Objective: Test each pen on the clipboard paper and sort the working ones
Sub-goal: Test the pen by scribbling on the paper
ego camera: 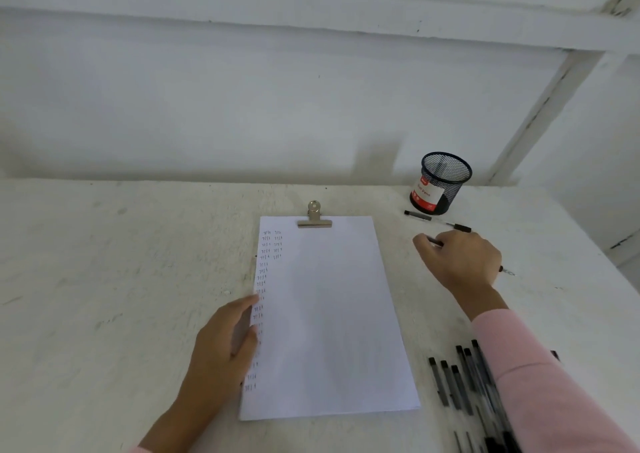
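A white sheet (332, 314) lies on a clipboard under a metal clip (314, 219); small pen marks run down its left margin. My left hand (223, 345) rests flat on the sheet's left edge. My right hand (460, 262) is to the right of the paper, fingers curled round a black pen (434, 241) whose tip sticks out past the wrist side. One capped pen (438, 220) lies on the table beyond my right hand. Several black pens (457, 383) lie in a row at the lower right, partly under my pink sleeve.
A black mesh pen cup (445, 182) with a red and white label stands at the back right, near the wall. The rough white table (104, 279) spreads out to the left. The table's right edge runs close past my right hand.
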